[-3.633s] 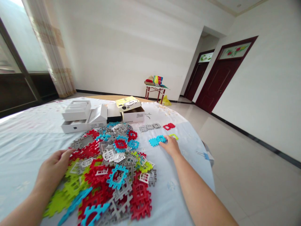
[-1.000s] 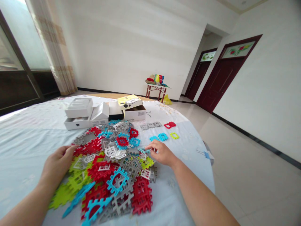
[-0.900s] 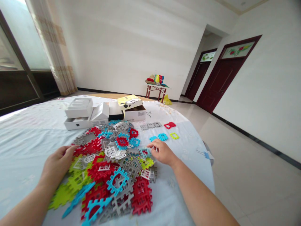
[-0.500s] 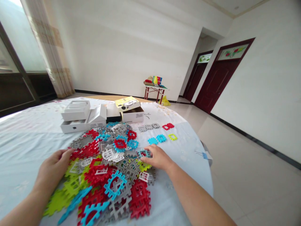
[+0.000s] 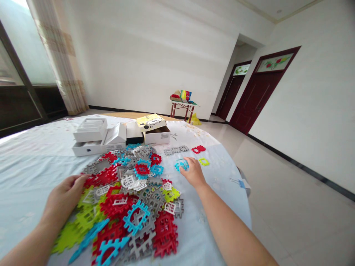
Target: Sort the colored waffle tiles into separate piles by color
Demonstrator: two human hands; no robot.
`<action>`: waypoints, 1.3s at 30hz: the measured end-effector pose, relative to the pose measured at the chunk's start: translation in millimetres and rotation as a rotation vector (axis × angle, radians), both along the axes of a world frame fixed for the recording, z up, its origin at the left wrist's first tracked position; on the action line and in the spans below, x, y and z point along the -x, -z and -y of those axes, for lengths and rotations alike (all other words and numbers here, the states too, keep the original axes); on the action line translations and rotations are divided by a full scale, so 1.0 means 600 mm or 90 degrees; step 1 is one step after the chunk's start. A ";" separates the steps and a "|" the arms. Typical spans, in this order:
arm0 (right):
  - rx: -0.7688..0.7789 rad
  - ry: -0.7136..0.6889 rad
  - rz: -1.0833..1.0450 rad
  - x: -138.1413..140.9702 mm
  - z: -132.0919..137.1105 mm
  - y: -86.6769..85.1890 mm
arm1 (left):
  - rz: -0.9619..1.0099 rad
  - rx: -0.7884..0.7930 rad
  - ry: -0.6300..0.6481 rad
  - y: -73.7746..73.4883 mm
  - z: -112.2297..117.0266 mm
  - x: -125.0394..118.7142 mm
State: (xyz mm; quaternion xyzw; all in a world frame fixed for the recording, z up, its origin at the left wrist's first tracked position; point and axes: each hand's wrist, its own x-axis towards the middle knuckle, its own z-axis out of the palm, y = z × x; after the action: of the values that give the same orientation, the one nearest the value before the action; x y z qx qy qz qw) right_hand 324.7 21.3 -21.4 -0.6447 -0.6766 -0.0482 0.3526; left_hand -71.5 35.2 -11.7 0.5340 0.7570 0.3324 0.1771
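A heap of interlocking plastic tiles (image 5: 130,199) in red, grey, blue, lime and white lies on the pale blue tablecloth (image 5: 30,166). My left hand (image 5: 64,196) rests on the heap's left edge, fingers loosely bent against a red tile, holding nothing. My right hand (image 5: 192,171) reaches past the heap's far right side and pinches a small blue tile (image 5: 181,164), right where small blue tiles lie sorted. Beside it lie a lime frame tile (image 5: 203,161), a red pair (image 5: 199,149) and a grey row (image 5: 176,150).
White boxes (image 5: 93,136) and a box with a yellow lid (image 5: 155,129) stand behind the heap. The table's round edge (image 5: 244,192) drops off to the right, with a blue clip (image 5: 240,181) there. Tiled floor, a small red-legged table (image 5: 183,105) and dark doors lie beyond.
My right hand picked a small blue tile out of the heap's right side and carried it away and to the right, to the sorted blue tiles. My left hand stayed put.
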 end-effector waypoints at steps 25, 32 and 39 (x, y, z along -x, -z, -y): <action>0.090 -0.031 0.081 0.008 -0.001 0.019 | -0.003 -0.019 -0.001 -0.001 0.001 -0.001; 0.090 -0.026 0.072 0.003 -0.003 0.019 | 0.006 -0.022 -0.001 -0.002 0.001 -0.003; 0.018 -0.082 0.043 0.027 0.007 -0.001 | -0.006 -0.011 -0.003 0.002 -0.002 0.001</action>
State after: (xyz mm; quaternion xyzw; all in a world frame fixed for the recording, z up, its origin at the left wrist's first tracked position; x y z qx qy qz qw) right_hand 308.5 17.1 -21.1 -0.6030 -0.7286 -0.0377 0.3226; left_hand -72.0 36.4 -13.1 0.5353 0.7561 0.3368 0.1680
